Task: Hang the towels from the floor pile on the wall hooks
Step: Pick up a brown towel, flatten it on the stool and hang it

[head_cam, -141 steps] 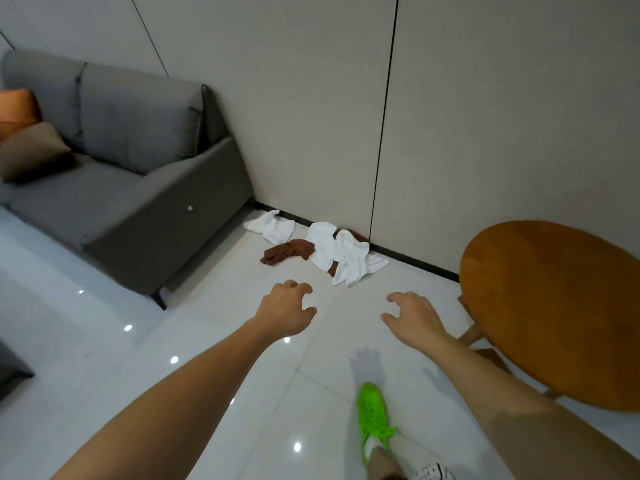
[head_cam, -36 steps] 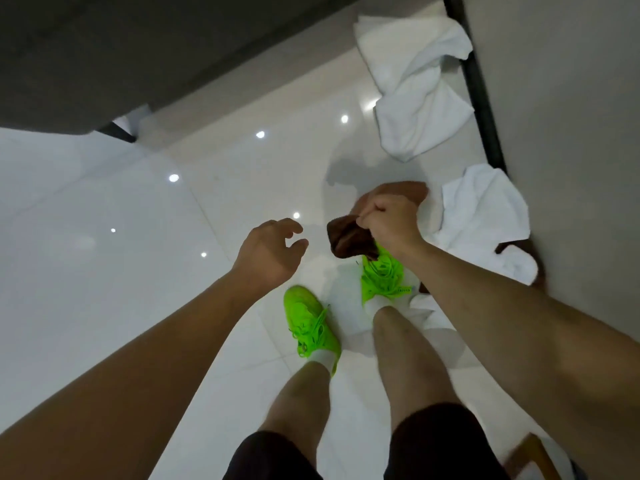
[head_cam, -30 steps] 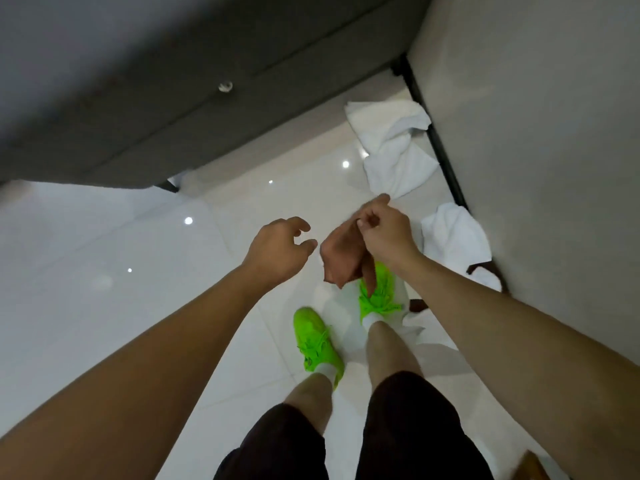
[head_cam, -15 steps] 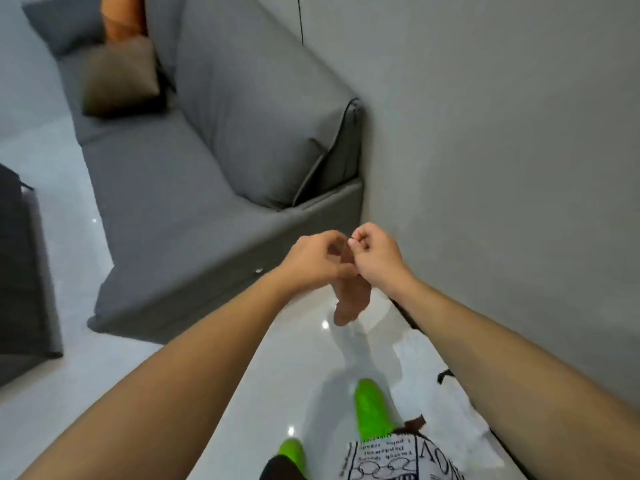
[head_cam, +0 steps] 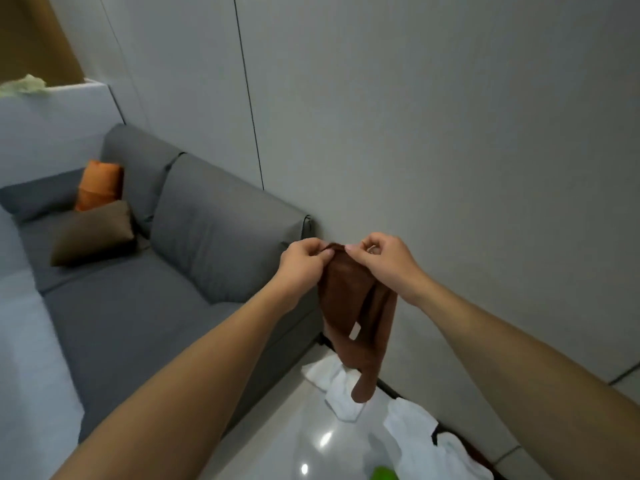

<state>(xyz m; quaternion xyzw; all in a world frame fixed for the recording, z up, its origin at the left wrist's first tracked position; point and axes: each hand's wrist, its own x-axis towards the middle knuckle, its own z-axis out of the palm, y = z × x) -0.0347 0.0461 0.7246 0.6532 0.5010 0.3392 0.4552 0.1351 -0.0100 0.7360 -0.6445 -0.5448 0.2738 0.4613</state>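
Note:
A brown towel [head_cam: 353, 306] hangs in front of me at chest height, its lower end dangling over the floor. My left hand [head_cam: 301, 263] pinches its top edge on the left. My right hand [head_cam: 384, 261] pinches the same edge on the right, a short gap between the two. Several white towels [head_cam: 419, 438] lie crumpled on the glossy floor by the wall base, below the brown one. No wall hook shows in the head view.
A grey sofa [head_cam: 173, 271] fills the left side, with an orange cushion [head_cam: 100, 185] and a brown cushion [head_cam: 93, 233] on it. The grey panelled wall [head_cam: 450, 150] stands close on the right. A green shoe tip [head_cam: 384, 474] shows at the bottom edge.
I picked the brown towel from the floor with my right hand and stood up. My left hand joined it at the top edge, and both hands have drawn slightly apart.

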